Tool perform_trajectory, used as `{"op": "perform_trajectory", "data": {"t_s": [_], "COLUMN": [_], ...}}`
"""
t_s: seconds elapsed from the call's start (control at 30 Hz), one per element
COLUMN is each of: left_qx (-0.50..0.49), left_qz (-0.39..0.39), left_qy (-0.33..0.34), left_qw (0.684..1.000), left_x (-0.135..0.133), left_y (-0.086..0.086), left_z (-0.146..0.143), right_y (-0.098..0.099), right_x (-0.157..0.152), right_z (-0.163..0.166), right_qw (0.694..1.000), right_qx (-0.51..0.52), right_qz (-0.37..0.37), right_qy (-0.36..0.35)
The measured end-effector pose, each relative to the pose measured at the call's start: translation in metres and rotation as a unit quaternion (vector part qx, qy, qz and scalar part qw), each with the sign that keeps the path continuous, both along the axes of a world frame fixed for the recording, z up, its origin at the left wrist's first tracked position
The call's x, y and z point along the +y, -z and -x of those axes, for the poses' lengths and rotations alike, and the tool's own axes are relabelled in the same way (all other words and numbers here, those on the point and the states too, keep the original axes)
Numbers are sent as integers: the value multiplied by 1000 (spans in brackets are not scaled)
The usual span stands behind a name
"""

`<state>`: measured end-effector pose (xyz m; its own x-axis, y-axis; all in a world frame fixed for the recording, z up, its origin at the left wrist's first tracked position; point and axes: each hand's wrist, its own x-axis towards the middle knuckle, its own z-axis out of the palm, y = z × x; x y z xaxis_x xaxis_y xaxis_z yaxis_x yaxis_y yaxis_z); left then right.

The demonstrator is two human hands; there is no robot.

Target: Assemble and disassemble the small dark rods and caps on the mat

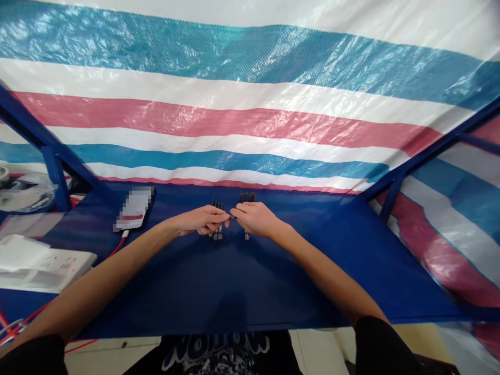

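Observation:
My left hand (203, 219) is closed in a pinch, its fingertips meeting those of my right hand above the blue table. My right hand (254, 217) is closed too, with a small dark piece (233, 215) showing at its fingertips. What my left fingertips grip is too small to make out. Several slim dark rods (217, 236) with shiny ends lie side by side under and beside my left hand. Behind my right hand stand or lie several dark tubes (247, 196) with round open ends, and a shiny end (246, 236) shows below that hand.
The blue table (219, 286) runs up to a striped plastic sheet (242, 122). On the left lie a phone (136, 208) with a red charging cable (117, 247) and a white power strip (58, 268). Blue metal frame bars (414, 148) slant up at both sides.

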<state>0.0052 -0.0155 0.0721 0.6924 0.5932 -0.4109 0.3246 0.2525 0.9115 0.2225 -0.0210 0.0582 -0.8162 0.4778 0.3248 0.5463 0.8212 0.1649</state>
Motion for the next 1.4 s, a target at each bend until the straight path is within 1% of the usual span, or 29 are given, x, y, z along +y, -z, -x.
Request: {"op": "perform_trajectory", "data": {"t_s": [0.1, 0.17, 0.23, 0.33, 0.4, 0.53, 0.63, 0.73, 0.9, 1.0, 1.1, 1.17, 1.23, 1.33, 1.4], "left_qx": [43, 56, 60, 64, 81, 134, 151, 150, 147, 164, 201, 229, 245, 236, 220], "left_qz": [-96, -135, -153, -190, -237, -327, -349, -349, -348, -376, -433, -490, -554, -640, -688], "left_qy": [6, 22, 47, 66, 54, 24, 18, 27, 41, 45, 35, 25, 20, 15, 13], "left_qw": [994, 989, 985, 978, 967, 935, 925, 924, 925, 911, 878, 841, 795, 731, 692], "left_x": [2, 4, 5, 6, 5, 3, 0, -2, -3, -6, -9, -11, -14, -17, -18], "left_y": [-4, -7, -10, -11, -10, -8, -10, -12, -18, -23, -25, -24, -22, -18, -17], "left_z": [2, 3, 5, 6, 6, 4, 3, 3, 4, 4, 4, 5, 5, 6, 7], "right_y": [-1, -2, -3, -4, -5, -6, -6, -4, -3, -3, -5, -7, -11, -17, -20], "right_x": [-1, 0, 1, 1, 0, -2, -4, -4, -5, -6, -7, -6, -6, -6, -7], "right_z": [-1, -2, -3, -4, -4, -3, -2, -1, 2, 2, 2, 2, 1, 0, -1], "right_qw": [999, 996, 993, 992, 992, 995, 998, 999, 999, 998, 993, 986, 975, 948, 914], "right_qx": [20, 48, 76, 95, 97, 79, 55, 37, 31, 54, 88, 113, 136, 174, 209], "right_qz": [49, 79, 94, 88, 79, 49, 19, 5, 5, 20, 65, 113, 169, 264, 347], "right_qy": [11, 12, 9, -2, -8, -20, -28, -35, -35, -32, -35, -37, -40, -42, -33]}}
